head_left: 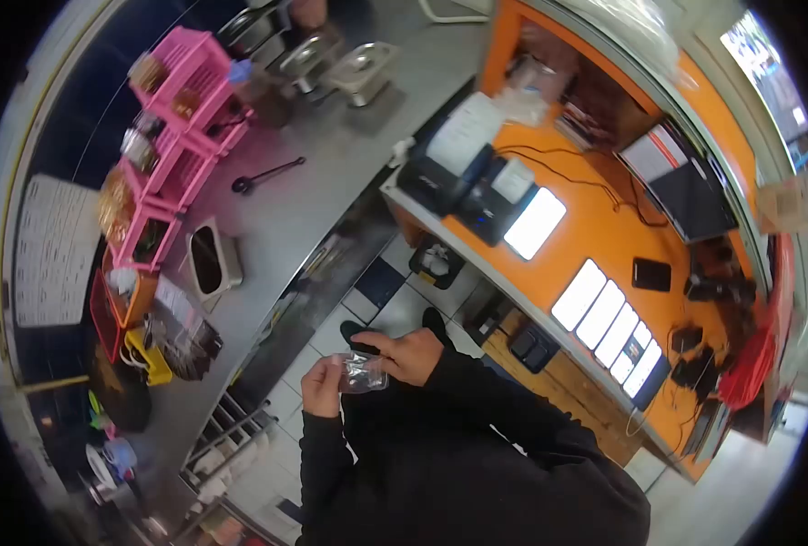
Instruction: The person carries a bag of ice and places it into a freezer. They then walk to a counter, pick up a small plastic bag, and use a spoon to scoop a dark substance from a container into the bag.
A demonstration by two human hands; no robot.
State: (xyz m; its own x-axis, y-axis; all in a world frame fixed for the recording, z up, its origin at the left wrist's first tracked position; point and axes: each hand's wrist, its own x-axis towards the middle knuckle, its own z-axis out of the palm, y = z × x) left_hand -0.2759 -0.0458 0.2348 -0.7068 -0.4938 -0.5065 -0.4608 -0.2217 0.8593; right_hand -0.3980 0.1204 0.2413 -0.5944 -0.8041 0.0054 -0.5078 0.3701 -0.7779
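A small clear plastic packet (363, 374) is stretched between my two hands in front of my dark clothing. My left hand (321, 387) pinches its left edge between thumb and fingers. On its right side my right hand (410, 356) grips it, thumb across the upper corner. The packet looks shiny and see-through; whether anything is inside cannot be made out.
To the left runs a metal counter (276, 196) with pink baskets (182, 168), a black ladle (268, 176) and a metal container (213, 261). On the right, an orange desk (575, 244) holds printers, several lit phones and cables. A bin (437, 264) stands between them.
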